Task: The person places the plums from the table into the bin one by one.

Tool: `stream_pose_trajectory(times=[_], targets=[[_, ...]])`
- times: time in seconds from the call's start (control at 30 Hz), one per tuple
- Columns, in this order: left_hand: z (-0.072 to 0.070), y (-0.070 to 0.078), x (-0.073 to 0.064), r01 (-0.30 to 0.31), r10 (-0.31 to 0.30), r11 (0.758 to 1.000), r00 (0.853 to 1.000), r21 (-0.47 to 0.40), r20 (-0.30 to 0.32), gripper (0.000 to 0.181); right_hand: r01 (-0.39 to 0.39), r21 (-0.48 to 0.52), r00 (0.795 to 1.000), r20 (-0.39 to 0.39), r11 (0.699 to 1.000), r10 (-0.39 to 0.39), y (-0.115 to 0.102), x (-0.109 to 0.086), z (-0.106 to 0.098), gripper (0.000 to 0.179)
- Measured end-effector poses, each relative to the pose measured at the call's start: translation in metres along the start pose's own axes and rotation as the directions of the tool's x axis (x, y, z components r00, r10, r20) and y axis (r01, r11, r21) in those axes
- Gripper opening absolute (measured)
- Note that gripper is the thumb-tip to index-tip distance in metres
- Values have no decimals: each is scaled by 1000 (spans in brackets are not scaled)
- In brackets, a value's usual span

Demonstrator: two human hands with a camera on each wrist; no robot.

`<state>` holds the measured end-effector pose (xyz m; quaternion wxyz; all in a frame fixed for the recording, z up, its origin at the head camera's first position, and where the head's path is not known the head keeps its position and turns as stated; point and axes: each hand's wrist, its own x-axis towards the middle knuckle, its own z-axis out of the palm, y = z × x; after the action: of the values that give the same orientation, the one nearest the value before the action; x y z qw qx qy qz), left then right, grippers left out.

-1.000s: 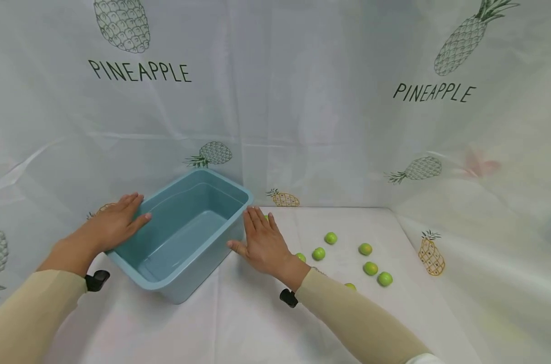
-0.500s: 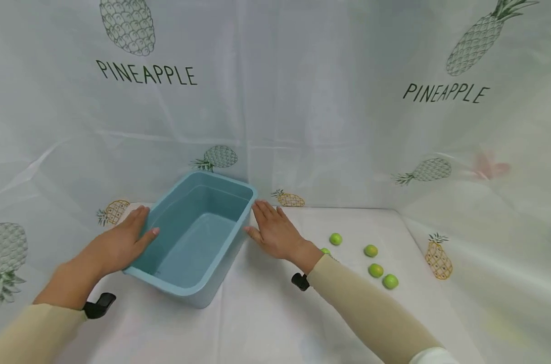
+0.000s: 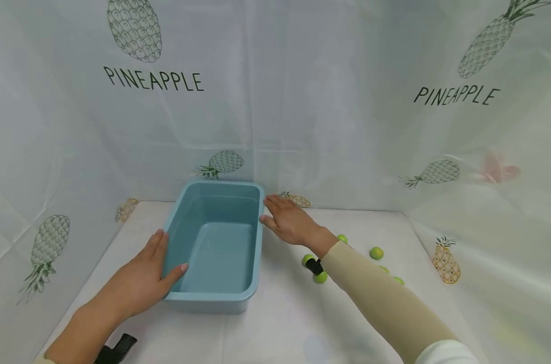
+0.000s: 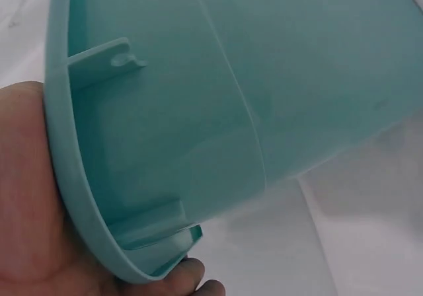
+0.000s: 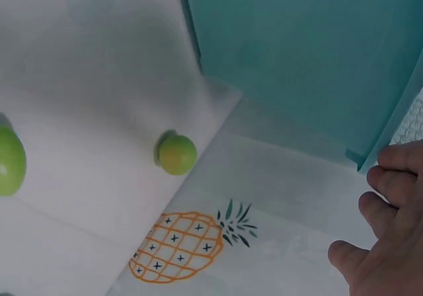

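Observation:
A blue-green plastic tub (image 3: pixel 207 306) stands upright on the white cloth, its long sides running away from me and nothing inside it. My left hand (image 3: pixel 134 283) rests against its near left side, fingers straight and the thumb over the rim. In the left wrist view the palm (image 4: pixel 26 203) lies along the tub's rim (image 4: pixel 61 137). At the far right corner, my right hand (image 3: pixel 291 222) touches the rim with extended fingertips. The right wrist view shows those fingertips (image 5: pixel 390 177) by the edge of the tub wall (image 5: pixel 297 58).
Several green limes lie right of the tub, one lime (image 3: pixel 376 253) beyond my right forearm and another lime (image 3: pixel 320 277) beneath my wrist. In the right wrist view a lime (image 5: pixel 177 154) is near the cloth's fold. A pineapple-print sheet (image 3: pixel 321 126) rises behind.
The tub has turned from a slant to nearly straight, its near end swinging right. My left hand moved right and nearer with it; my right hand shifted slightly right. The view shifted too.

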<state>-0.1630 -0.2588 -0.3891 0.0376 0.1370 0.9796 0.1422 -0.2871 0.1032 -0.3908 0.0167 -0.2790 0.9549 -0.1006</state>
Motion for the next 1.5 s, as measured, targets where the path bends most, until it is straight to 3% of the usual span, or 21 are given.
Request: stream_pose_trajectory(times=[0.4,0.67,0.83,1.03,1.3,1.5], targets=[[6,27,-15,-7,8,998,1000,-68,26,118,-10,-1,1000,7,1000,10,12,-5,-8,73],[6,41,-23,-33,34,998,999,-49,13,119,-7,10,1000,9,1000,7,17,-10,-11,72],[4,41,-26,-50,51,999,998,-18,25,120,3,22,1000,3,1000,-3,17,-14,-11,71],[0,31,-7,-100,100,995,995,7,11,103,15,21,1000,-14,1000,-14,17,-17,-8,71],[0,30,22,-106,106,994,994,0,-6,86,44,54,999,-17,998,-43,17,-34,-4,70],[6,40,22,-69,69,998,997,1,-21,87,68,59,998,-1,996,-68,16,-48,-5,71]])
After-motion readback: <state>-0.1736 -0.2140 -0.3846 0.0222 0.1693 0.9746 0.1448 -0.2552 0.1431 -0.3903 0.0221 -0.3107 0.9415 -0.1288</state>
